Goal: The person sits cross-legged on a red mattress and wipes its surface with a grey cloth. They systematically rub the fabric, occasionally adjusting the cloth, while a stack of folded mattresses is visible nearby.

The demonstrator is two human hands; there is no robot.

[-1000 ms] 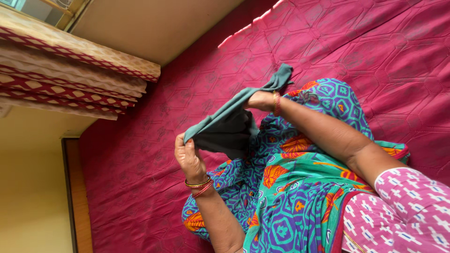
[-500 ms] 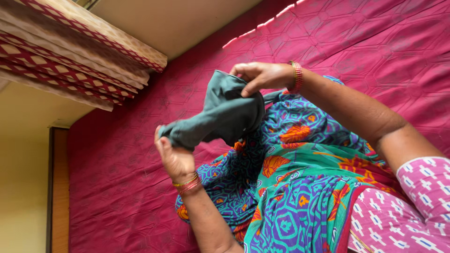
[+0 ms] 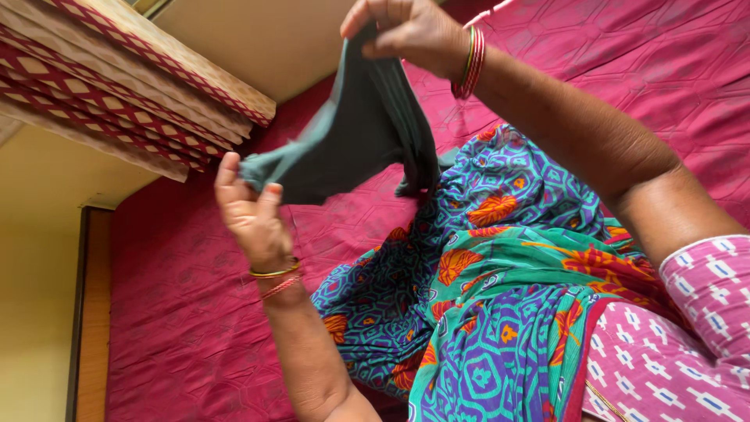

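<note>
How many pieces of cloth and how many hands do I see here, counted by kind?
Dark green cloth, held up between both hands: 1
Patterned blue, green and orange cloth, lying on the magenta bedcover: 1
Magenta bedcover: 1
Patterned curtain: 1
Hands, left hand and right hand: 2
Total: 6

- The right hand (image 3: 410, 31) is rising toward the frame's top, lifting the grey-green cloth (image 3: 355, 137) higher.
- The left hand (image 3: 250, 215) is climbing too.
- The cloth is opening from a bunch into a hanging sheet.
</note>
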